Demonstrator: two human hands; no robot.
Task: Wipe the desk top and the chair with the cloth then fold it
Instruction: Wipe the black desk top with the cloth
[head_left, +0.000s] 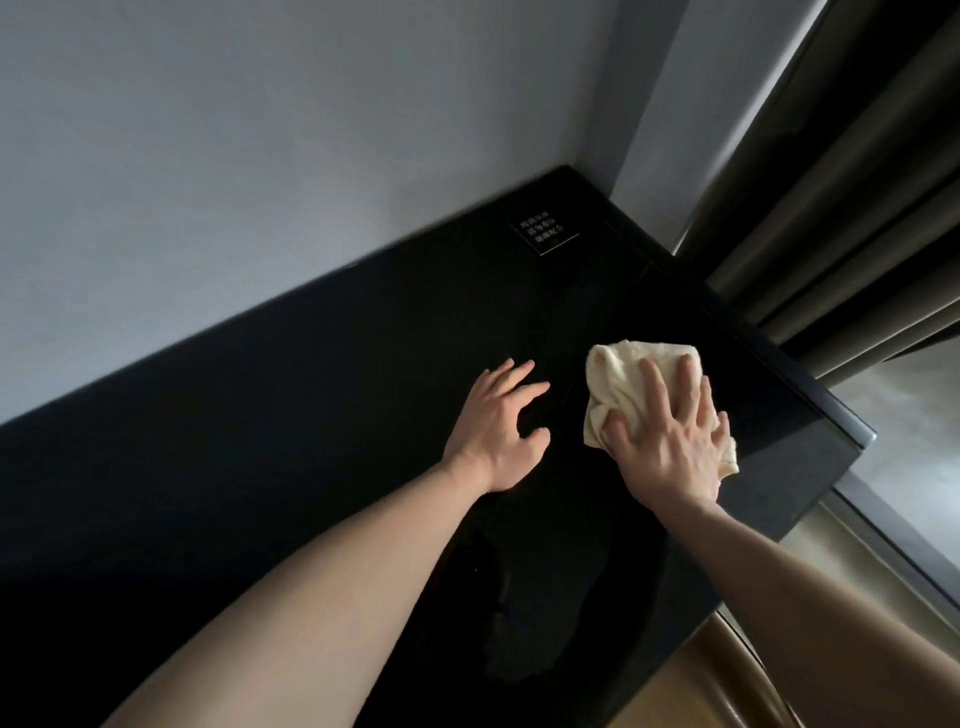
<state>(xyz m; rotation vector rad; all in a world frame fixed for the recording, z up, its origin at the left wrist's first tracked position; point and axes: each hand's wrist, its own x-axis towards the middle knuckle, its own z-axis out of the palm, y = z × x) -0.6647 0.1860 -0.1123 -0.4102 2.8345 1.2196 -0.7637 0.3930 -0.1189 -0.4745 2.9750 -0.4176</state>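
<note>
A cream cloth (618, 382) lies bunched on the glossy black desk top (311, 415), near its right end. My right hand (670, 441) presses flat on the cloth with straight, spread fingers and covers its near part. My left hand (498, 431) rests on the bare desk a little to the left of the cloth, fingers spread and slightly bent, holding nothing. The chair is not clearly in view.
A small black sign with white lettering (544, 232) lies flat near the desk's far right corner. A grey wall (260, 156) runs along the back. Dark curtains (841, 208) hang just past the desk's right edge (810, 395). Wooden floor (670, 691) shows at lower right.
</note>
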